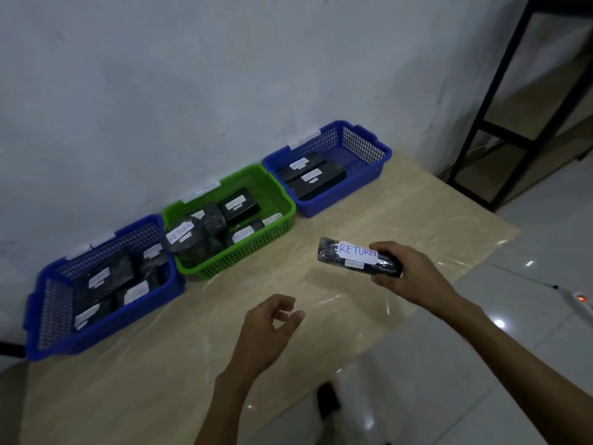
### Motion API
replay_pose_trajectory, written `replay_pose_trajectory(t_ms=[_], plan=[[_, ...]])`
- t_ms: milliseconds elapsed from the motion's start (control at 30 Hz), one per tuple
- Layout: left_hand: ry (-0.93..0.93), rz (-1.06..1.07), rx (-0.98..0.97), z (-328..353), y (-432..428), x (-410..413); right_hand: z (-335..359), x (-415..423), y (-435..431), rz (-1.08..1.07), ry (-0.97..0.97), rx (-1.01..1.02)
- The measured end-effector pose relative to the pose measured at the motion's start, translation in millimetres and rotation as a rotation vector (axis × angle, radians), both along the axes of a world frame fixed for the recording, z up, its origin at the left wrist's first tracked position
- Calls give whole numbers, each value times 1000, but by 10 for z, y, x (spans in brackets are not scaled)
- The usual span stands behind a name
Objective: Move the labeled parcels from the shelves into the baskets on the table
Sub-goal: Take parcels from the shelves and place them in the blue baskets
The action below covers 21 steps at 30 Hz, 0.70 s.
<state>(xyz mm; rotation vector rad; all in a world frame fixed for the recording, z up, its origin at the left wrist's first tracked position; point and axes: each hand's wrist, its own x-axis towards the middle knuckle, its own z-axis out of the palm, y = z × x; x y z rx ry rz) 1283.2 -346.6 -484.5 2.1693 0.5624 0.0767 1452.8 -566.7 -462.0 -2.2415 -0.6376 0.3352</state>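
My right hand (406, 272) grips a black wrapped parcel (330, 252) whose white label reads RETURN, held above the table in front of the baskets. My left hand (271, 329) hovers lower over the table, fingers loosely curled and apart, holding nothing. Three baskets stand along the wall: a blue basket (38, 319) at the left, a green basket (244, 252) in the middle and a second blue basket (382, 155) at the right. Each holds black parcels with white labels.
The light wooden table (160, 364) has a glossy plastic cover, and its right edge runs diagonally beside my right arm. A black metal shelf frame (500, 123) stands at the far right. A power strip (582, 300) with a lit switch lies on the tiled floor.
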Motion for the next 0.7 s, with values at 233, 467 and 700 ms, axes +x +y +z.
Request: replay_pose_trajectory(t_ms=[233, 467, 700], plan=[[-18, 77, -19, -235, 264, 1212, -162, 1273, 419, 85, -28, -18], [-6, 157, 66, -489, 608, 2240, -241, 2401, 952, 203, -83, -79], [-1, 178, 253, -651, 781, 2800, -461, 3177, 1520, 396, -136, -238]])
